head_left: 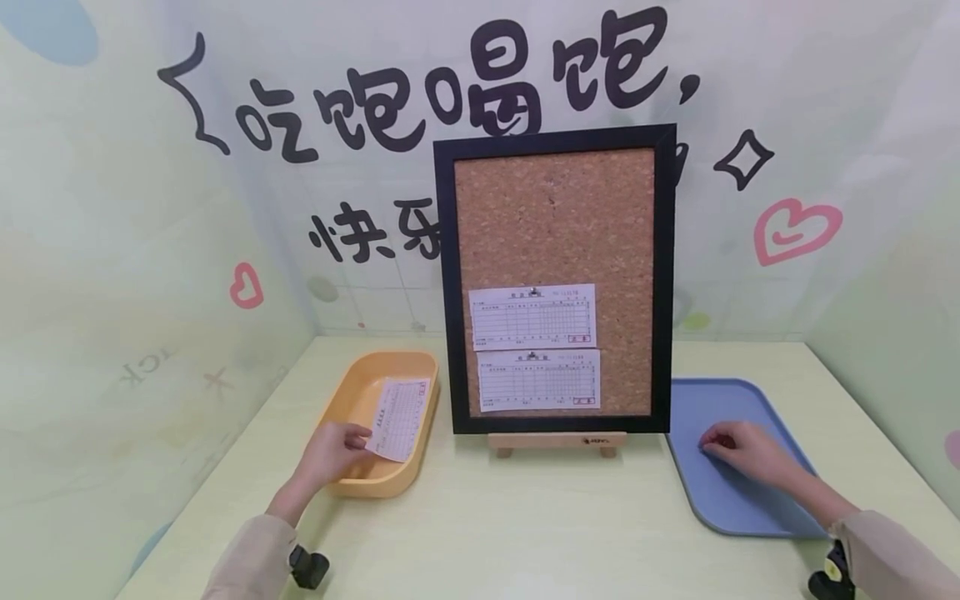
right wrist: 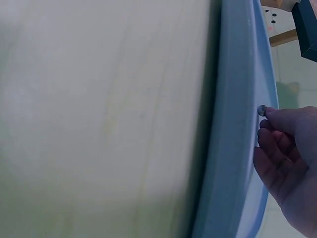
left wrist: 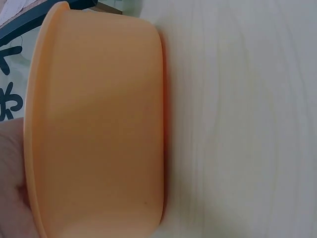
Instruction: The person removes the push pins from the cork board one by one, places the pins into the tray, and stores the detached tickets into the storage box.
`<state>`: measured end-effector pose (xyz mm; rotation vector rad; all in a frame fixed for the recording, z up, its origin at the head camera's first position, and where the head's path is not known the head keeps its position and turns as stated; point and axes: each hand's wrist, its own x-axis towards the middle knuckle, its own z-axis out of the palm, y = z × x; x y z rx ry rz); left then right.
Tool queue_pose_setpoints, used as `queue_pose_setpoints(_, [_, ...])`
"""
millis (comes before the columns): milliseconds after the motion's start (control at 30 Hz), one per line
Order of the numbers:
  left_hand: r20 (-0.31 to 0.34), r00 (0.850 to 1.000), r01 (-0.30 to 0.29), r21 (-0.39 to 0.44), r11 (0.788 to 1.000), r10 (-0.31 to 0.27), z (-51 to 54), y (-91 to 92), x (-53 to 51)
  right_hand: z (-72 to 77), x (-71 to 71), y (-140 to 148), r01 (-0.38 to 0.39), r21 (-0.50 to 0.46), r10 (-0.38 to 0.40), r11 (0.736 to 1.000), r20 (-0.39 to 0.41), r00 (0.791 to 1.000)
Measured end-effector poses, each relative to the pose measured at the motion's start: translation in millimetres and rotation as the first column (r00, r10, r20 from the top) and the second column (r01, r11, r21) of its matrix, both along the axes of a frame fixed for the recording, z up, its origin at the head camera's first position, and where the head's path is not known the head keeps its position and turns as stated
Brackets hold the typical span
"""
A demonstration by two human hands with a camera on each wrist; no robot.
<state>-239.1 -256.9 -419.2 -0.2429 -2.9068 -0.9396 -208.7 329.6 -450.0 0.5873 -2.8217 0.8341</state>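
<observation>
My left hand pinches the left edge of a printed paper slip at the orange tray. In the left wrist view part of that hand shows behind the tray's wall. Over the blue tray, my right hand has its fingers curled; the right wrist view shows this hand with a small metallic pin between thumb and forefinger. Two slips, an upper one and a lower one, are pinned on the cork board.
The black-framed board stands on a small wooden easel between the two trays, on a pale table. Behind it hangs a backdrop with large black writing and pink hearts.
</observation>
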Motion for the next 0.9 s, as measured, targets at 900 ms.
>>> queue_pose_setpoints(900, [-0.027,0.999,0.031,-0.099,0.995,-0.034,4.8,-2.9,-0.4,7.4,2.2,2.0,0.010,-0.016,-0.010,1.000,-0.020,1.000])
